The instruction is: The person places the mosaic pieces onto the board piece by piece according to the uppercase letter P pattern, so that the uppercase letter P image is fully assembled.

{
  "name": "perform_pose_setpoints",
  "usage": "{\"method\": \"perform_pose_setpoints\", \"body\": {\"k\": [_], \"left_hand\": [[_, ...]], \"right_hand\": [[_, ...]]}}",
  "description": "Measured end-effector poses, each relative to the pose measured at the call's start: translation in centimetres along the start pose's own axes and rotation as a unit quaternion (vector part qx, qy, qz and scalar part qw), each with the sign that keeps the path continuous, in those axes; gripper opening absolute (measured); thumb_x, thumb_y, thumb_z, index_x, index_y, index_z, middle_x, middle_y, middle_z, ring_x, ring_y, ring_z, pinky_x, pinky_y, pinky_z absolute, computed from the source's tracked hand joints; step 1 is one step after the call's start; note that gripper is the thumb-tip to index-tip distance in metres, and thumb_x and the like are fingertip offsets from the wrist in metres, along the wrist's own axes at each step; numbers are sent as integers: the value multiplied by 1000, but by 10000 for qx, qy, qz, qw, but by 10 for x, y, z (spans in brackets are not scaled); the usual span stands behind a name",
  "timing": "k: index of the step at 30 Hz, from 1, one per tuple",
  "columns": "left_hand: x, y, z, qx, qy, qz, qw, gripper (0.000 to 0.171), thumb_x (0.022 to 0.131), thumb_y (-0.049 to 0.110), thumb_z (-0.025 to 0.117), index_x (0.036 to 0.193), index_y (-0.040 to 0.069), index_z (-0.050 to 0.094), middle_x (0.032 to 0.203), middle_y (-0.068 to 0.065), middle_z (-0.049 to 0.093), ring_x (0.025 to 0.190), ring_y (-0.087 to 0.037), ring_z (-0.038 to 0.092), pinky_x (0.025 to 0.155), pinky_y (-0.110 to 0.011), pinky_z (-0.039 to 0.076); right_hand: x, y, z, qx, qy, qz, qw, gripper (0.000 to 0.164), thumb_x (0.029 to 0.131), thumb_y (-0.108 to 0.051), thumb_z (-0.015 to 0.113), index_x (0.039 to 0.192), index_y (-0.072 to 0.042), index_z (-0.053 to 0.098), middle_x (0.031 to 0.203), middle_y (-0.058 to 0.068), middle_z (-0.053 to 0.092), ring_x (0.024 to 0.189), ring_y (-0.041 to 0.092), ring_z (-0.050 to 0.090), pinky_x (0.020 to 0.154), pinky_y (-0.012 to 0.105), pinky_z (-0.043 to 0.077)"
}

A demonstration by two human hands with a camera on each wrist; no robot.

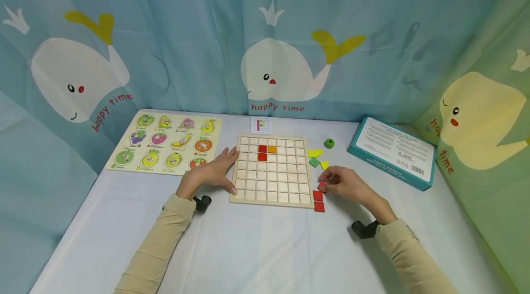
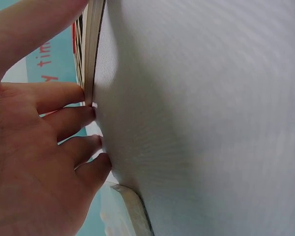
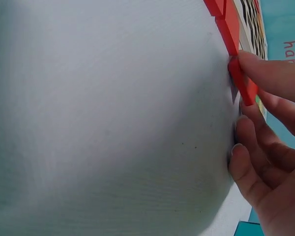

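Head view gives me both hands at the wooden grid board (image 1: 273, 174), which lies between them. The person's left hand (image 1: 213, 170) is spread wide, thumb at the near corner and fingers along the far part of that side; it has hold of nothing and, I judge, is there to steady the board. The right hand (image 1: 349, 186) has its thumb and fingers closed in a pinch on a red tile (image 3: 246, 86), just outside the board's edge nearest that hand. The tile is tilted, and I cannot tell whether it is fully off the table.

Two loose red tiles (image 1: 318, 196) lie just on the near side of those fingertips; a green tile (image 1: 314, 162) and yellow tiles (image 1: 315, 152) lie beyond them. Inside the grid, between the hands, sit two placed red tiles (image 1: 262, 152) and an orange tile (image 1: 272, 149). Past both hands is a small pattern card (image 1: 261, 125).

I take the step in hand to be picking up the next red tile. The next move calls for lifting it over the rim, towards the left hand, and lowering it flat into one cell.
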State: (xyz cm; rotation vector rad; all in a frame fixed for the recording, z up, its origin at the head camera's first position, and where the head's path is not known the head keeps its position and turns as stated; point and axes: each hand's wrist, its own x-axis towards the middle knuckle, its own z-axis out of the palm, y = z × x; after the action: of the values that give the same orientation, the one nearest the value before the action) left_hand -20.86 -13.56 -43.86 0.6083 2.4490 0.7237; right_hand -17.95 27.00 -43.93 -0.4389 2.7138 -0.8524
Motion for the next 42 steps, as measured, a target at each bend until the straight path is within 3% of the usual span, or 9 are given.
{"method": "perform_pose_setpoints", "body": {"k": [11,25,36,42], "left_hand": [[-2,-2,4,-71,23,-13,10000,120,78,25,91,163,-4,11,173,-19,-1,160,-39,-6,128,-56,9],[-1,-3,3,-100,-38,-18,9999,121,79,26,91,164,-2,10,173,-18,-3,160,-38,-8,128,-55,9],[-1,-1,2,-72,-5,46,10000,121,79,27,91,163,-4,10,173,-19,-2,160,-39,-7,128,-56,10],[0,-2,0,-30,1,55,10000,121,79,27,91,163,-4,10,173,-19,-3,159,-40,-7,128,-56,10]], "right_hand": [[5,-5,5,242,307,-218,9990,5,94,-10,74,97,-9,72,90,2,69,83,17,61,74,24,53],[28,-28,21,1034,531,-336,9926,18,97,-3,67,113,-1,73,108,14,73,88,22,68,77,18,56],[45,-51,29,1557,267,-152,9873,23,96,-8,71,119,-3,74,117,17,72,102,30,74,83,34,59],[60,-61,36,1638,150,-79,9863,26,94,-9,73,120,-4,74,117,15,74,102,27,75,87,36,59]]}}
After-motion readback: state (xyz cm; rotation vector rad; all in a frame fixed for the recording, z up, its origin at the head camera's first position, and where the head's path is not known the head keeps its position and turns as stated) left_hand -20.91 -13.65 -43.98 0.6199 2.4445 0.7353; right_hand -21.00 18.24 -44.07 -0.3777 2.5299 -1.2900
